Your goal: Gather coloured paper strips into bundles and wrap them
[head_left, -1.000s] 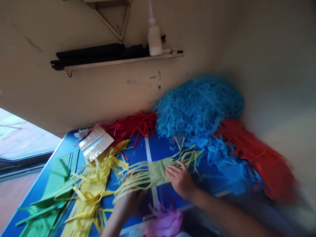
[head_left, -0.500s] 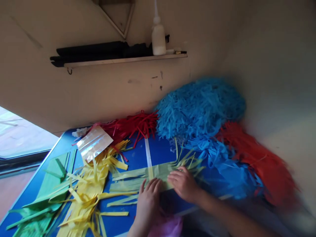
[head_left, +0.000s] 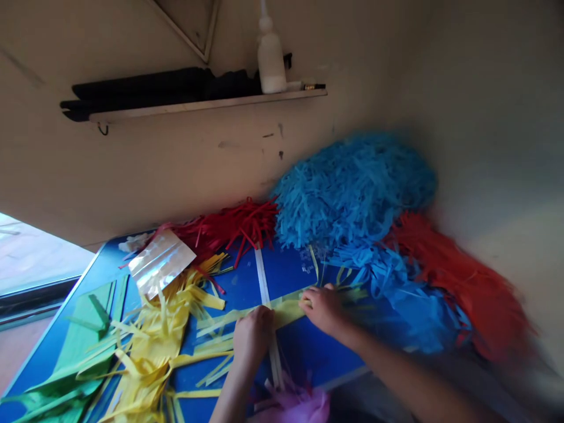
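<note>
A sheet of pale yellow fringed tissue paper (head_left: 288, 311) lies across the blue table, its cut strips spreading out at both ends. My left hand (head_left: 256, 332) has its fingers curled over the paper's left part. My right hand (head_left: 324, 306) is closed on the right part, thumb and fingers pinching it. Between my hands the paper is gathered into a narrow band. Below them, at the front edge, is a pink tissue fringe (head_left: 297, 404), partly cut off by the frame. My left fingertips are mostly hidden.
On the blue table (head_left: 308, 352) lie yellow fringes (head_left: 154, 346), green paper (head_left: 81, 346), a shiny sheet (head_left: 162, 262) and a red fringe (head_left: 238, 226). Blue fringes (head_left: 352, 188) and an orange-red fringe (head_left: 467, 282) fill the right side. A wall shelf (head_left: 211, 106) holds a white bottle (head_left: 271, 61).
The yellow tissue paper has gone from lying flat and wide to a narrower, gathered band. My fingers have curled in on it. More of the pink fringe shows, and the view has shifted slightly.
</note>
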